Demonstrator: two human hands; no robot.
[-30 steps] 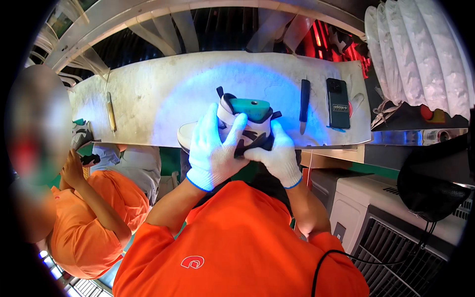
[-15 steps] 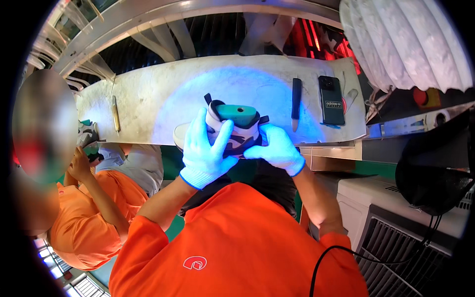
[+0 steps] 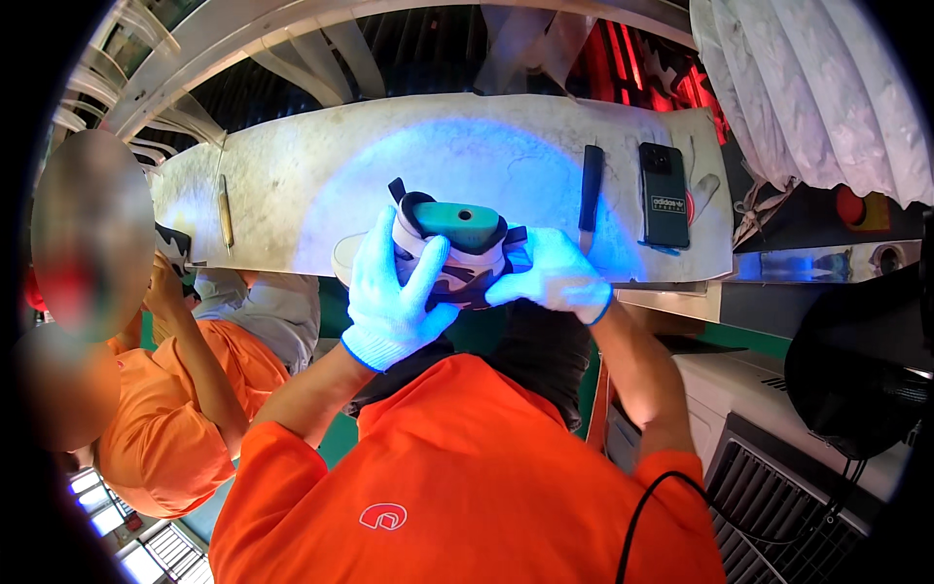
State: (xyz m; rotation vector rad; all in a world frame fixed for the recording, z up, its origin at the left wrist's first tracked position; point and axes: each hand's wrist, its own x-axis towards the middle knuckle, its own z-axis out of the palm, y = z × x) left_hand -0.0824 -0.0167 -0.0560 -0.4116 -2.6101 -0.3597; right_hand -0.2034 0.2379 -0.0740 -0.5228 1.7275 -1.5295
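Observation:
Both gloved hands hold a shoe point(image 3: 465, 274) at the near edge of the workbench, under bluish light. Its upper is white and dark, and a green shoe last point(image 3: 446, 221) with a dark round hole on top fills the opening. My left hand point(image 3: 394, 302) is wrapped round the left side, thumb and fingers apart on the upper. A pale rounded end of the shoe shows beyond that hand. My right hand point(image 3: 556, 279) grips the right side, by a dark pull tab; part of its fingers is hidden behind the shoe.
On the worn pale workbench point(image 3: 282, 209) lie a black-handled knife point(image 3: 591, 190), a dark phone point(image 3: 665, 222) and a slim wooden-handled tool point(image 3: 226, 216). A co-worker in an orange shirt point(image 3: 180, 419) sits at left. White ribbed ducting point(image 3: 808, 88) hangs at upper right, a black bag-like thing point(image 3: 846, 370) below it.
The view has shifted slightly. The shoe has moved a little left, still in both hands. My right hand has turned somewhat and its fingers sit differently on the shoe's right side.

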